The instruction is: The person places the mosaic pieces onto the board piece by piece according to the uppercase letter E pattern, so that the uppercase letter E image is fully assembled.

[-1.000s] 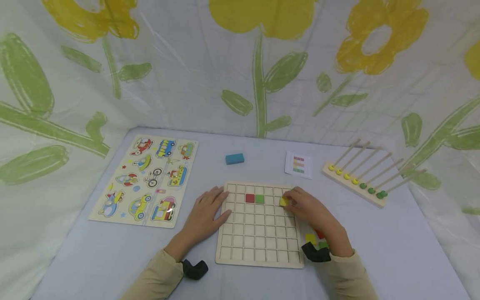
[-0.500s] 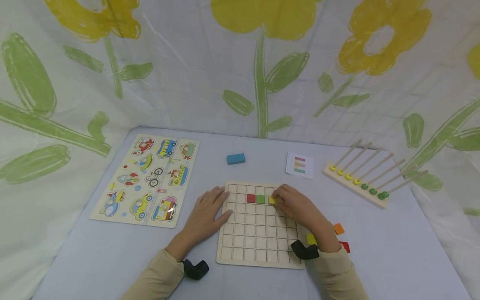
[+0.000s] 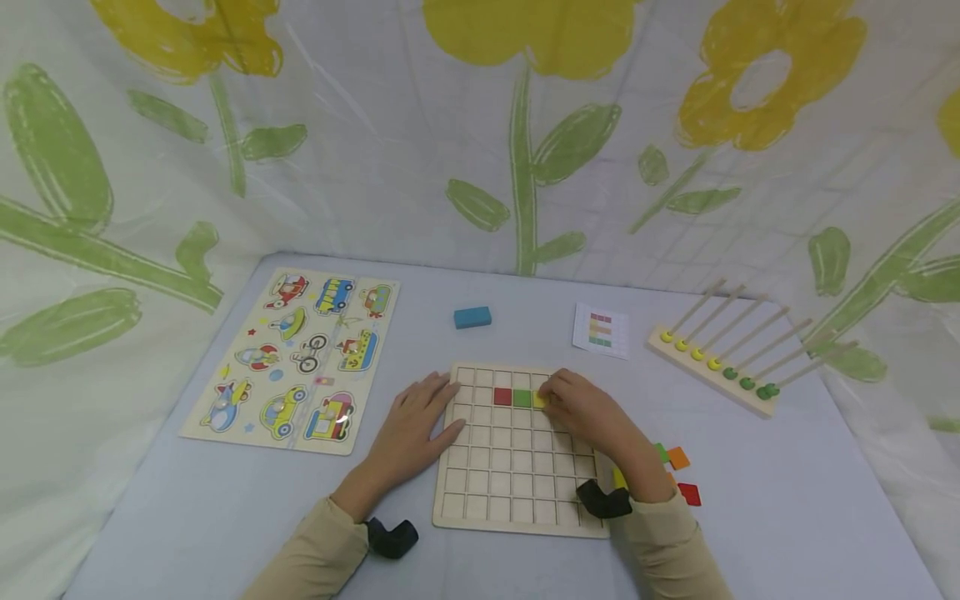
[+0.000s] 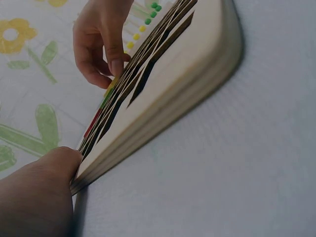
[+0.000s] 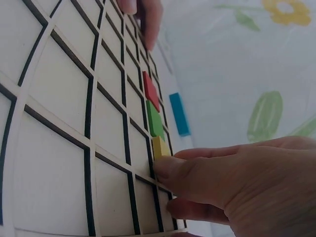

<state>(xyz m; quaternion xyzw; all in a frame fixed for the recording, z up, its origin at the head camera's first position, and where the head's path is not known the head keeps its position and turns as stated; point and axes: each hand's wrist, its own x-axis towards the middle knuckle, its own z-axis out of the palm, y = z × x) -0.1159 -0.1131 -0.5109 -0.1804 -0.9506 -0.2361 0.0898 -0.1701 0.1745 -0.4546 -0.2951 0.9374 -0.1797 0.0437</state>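
Note:
A wooden grid board [image 3: 498,483] lies on the table, with a red square tile [image 3: 503,397] and a green square tile [image 3: 522,397] side by side in its second row. My right hand [image 3: 585,408] pinches a yellow square tile [image 5: 159,147] between thumb and fingers, right beside the green one; in the head view the fingers partly cover it. My left hand [image 3: 411,425] rests flat with its fingers spread, fingertips and thumb on the board's left edge. The right wrist view shows the three tiles in a line, red, green, yellow.
Loose coloured tiles [image 3: 688,494] lie right of the board, partly behind the right forearm. Farther back are a blue block [image 3: 472,317], a printed pattern card [image 3: 611,342] and a pegged bead rack [image 3: 712,375]. A vehicle puzzle board [image 3: 255,408] lies at left.
My right hand has moved left across the board with the yellow tile, from near the right edge to beside the green tile. The left hand has stayed in place.

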